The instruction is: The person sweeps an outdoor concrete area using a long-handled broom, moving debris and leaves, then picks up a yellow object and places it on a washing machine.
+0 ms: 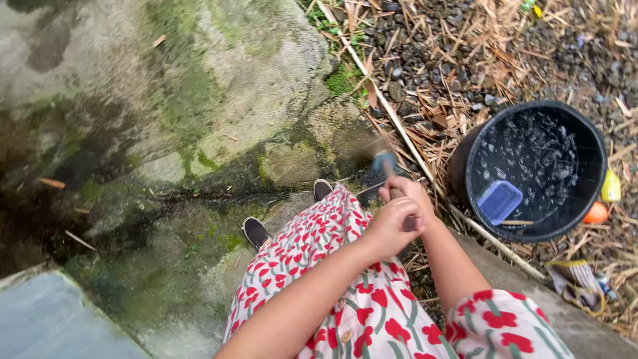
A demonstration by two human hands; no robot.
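Both my hands grip one thin dark handle in front of my red-flowered dress. My left hand point(389, 229) is closed around the lower part of it. Just above, my right hand point(411, 191) is wrapped on the same handle. The tool point(384, 162) ends in a blurred blue-grey head that hovers over the mossy, wet concrete point(219, 100) just past my dark shoes point(255, 232). Motion blur hides what kind of head it is.
A black bucket point(585, 143) of water stands at the right on gravel and dry leaves, with a blue rectangular object point(499, 201) in it. A yellow thing point(611, 187) and an orange thing point(596, 213) lie beside it. A long stick point(392, 113) borders the concrete.
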